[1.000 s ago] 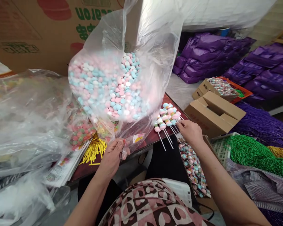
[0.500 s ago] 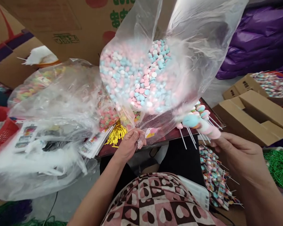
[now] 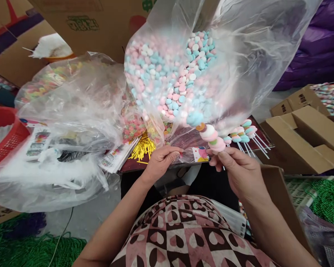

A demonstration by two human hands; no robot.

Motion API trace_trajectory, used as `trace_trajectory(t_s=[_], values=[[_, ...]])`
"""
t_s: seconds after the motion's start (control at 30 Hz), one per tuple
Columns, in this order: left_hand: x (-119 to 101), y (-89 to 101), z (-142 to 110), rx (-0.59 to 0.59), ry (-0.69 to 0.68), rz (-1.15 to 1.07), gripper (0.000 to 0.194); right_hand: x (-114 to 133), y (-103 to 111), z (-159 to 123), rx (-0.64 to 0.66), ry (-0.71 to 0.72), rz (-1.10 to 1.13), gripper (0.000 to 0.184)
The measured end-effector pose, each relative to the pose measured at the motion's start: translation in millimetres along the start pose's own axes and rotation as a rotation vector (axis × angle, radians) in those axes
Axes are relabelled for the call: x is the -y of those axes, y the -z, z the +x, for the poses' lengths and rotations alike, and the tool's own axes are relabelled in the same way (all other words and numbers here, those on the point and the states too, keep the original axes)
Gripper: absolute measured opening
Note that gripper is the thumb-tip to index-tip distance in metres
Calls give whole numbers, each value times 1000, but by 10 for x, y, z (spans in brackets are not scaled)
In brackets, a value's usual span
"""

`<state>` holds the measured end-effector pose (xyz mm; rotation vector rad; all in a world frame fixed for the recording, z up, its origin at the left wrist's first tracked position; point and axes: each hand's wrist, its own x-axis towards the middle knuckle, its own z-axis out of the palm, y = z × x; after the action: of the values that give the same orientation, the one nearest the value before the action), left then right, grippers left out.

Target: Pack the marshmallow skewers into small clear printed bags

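My right hand [image 3: 236, 167] grips a marshmallow skewer [image 3: 209, 132] near its lower end. Its pieces are blue, white and pink, with thin orange and green bits between them. Pinched in my left hand [image 3: 163, 161] is a small clear plastic bag [image 3: 187, 155], its colourful printed end [image 3: 200, 154] lying close to my right fingers. Both hands are at the table's front edge, a short way apart. Behind them stands a large clear sack [image 3: 222, 92] of pink, blue and white marshmallows [image 3: 180, 89]. Finished-looking skewers [image 3: 243, 133] lie on the table to the right.
Gold twist ties [image 3: 143, 148] and printed sheets [image 3: 119, 155] lie left of my hands. Further left are a clear bag of gummy candy [image 3: 55, 79] and a red basket [image 3: 5, 129]. At right stand an open carton [image 3: 303, 137] and green strands [image 3: 328, 202].
My right hand has brought the skewer leftward, from beside the other skewers to near my left hand. The small clear bag's printed end now lies between both hands.
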<state>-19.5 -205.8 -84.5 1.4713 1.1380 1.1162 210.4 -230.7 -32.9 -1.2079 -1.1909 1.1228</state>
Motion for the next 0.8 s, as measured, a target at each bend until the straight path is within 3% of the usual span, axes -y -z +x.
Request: trace_trajectory(t_s=[0.17, 0.37, 0.63, 0.8], values=[[-3, 5, -43, -47, -144, 72, 20, -88, -109, 48, -24, -12, 27, 15], [-3, -40, -68, -40, -194, 183, 24, -146, -151, 38, -1, -39, -10, 18], [70, -57, -108, -118, -296, 401, 23, -269, -134, 20, 20, 47, -150, 16], [96, -75, -89, -183, -389, 418, 23, -232, -150, 43, -78, 84, -88, 14]])
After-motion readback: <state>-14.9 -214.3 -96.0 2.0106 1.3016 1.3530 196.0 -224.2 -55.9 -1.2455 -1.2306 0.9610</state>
